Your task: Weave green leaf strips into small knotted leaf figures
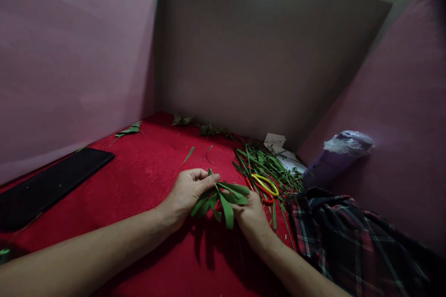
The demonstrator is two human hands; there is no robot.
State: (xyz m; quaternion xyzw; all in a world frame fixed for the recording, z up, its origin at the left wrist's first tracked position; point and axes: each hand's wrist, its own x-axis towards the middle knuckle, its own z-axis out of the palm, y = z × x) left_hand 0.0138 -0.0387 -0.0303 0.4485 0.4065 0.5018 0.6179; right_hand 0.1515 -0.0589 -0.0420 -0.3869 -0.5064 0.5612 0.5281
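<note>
My left hand is closed, its thumb and fingers pinching a bunch of long green leaves near the top. The narrow blades fan out downward and to the right, above the red cloth. On the right side of the bunch, my right hand is closed against the leaves, and its fingertips are partly hidden behind them. Just beyond the right hand lie scissors with red and yellow handles; leaves cover their blades.
A heap of cut green stems lies at the right, near white paper cards. Beside it stand a purple plastic-topped container and plaid fabric. A dark flat slab rests at left. Loose leaves lie along the walls.
</note>
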